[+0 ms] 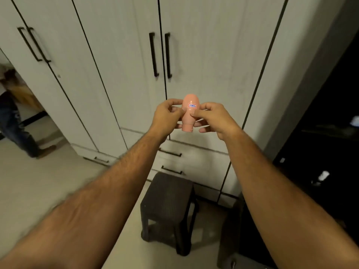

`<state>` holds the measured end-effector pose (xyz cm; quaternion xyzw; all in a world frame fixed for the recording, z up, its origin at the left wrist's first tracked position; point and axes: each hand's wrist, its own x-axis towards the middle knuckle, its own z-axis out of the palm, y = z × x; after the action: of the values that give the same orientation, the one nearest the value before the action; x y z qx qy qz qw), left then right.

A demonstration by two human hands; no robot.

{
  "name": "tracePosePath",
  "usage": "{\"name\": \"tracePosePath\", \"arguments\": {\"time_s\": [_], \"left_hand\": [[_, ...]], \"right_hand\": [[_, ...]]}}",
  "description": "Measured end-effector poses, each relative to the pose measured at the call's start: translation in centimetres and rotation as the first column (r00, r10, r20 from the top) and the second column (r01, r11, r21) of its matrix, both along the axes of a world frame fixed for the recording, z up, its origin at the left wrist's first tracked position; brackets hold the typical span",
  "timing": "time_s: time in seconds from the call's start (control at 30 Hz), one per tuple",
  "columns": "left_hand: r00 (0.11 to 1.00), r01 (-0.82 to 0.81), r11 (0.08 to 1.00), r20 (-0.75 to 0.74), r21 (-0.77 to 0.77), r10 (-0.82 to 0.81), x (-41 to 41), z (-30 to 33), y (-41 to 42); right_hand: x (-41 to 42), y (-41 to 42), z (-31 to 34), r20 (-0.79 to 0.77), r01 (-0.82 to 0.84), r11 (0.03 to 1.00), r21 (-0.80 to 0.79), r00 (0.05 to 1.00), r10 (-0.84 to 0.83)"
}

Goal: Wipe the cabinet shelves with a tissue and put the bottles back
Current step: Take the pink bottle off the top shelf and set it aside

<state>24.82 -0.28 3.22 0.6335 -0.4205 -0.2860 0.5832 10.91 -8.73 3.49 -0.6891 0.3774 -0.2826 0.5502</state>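
Note:
A small pink bottle (188,119) with a white label marked in red and blue hangs cap-down in front of the cabinet. My left hand (167,116) pinches its left side and my right hand (212,118) pinches its right side, fingers curled round it. Behind stands the white cabinet (120,61), all doors closed, so the shelves are hidden. No tissue is in view.
A dark stool (169,208) stands on the floor below my hands. Drawers with black handles (171,162) sit at the cabinet's base. Another person's legs (17,131) are at the far left. A dark area (326,133) fills the right.

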Motion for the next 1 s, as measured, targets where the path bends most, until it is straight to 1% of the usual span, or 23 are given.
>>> {"name": "tracePosePath", "arguments": {"time_s": [0.2, 0.33, 0.4, 0.57, 0.67, 0.77, 0.93, 1.0], "left_hand": [[0.995, -0.021, 0.985, -0.089, 0.174, 0.037, 2.6, -8.5, 0.4], [0.987, 0.011, 0.964, -0.155, 0.265, 0.031, 4.8, -13.6, 0.4], [0.984, 0.044, 0.949, -0.175, 0.313, 0.012, 5.9, -16.1, 0.4], [0.980, 0.124, 0.901, -0.191, 0.416, -0.047, 10.0, -22.7, -0.1], [0.969, 0.168, 0.877, -0.240, 0.449, -0.063, 12.1, -26.0, -0.9], [0.967, 0.179, 0.851, -0.247, 0.493, -0.061, 13.6, -29.1, -1.4], [0.957, 0.193, 0.799, -0.290, 0.570, -0.024, 14.9, -35.2, -1.5], [0.958, 0.197, 0.773, -0.286, 0.603, -0.021, 15.3, -38.3, -1.6]], "right_hand": [[3.0, 0.8, -8.6, -0.074, 0.002, 0.988, 0.157, 0.997, 0.010], [5.0, 1.3, -13.4, -0.120, 0.016, 0.967, 0.253, 0.993, 0.015], [6.1, 1.6, -15.9, -0.135, 0.045, 0.951, 0.307, 0.991, -0.003], [9.7, 2.0, -22.0, -0.197, 0.174, 0.895, 0.411, 0.975, -0.099], [12.0, 2.0, -25.4, -0.216, 0.259, 0.860, 0.439, 0.960, -0.178], [13.7, 2.1, -28.4, -0.240, 0.349, 0.828, 0.439, 0.934, -0.266], [15.2, 2.7, -34.9, -0.331, 0.417, 0.786, 0.456, 0.900, -0.285], [15.8, 2.8, -38.0, -0.364, 0.446, 0.757, 0.479, 0.885, -0.291]]}}
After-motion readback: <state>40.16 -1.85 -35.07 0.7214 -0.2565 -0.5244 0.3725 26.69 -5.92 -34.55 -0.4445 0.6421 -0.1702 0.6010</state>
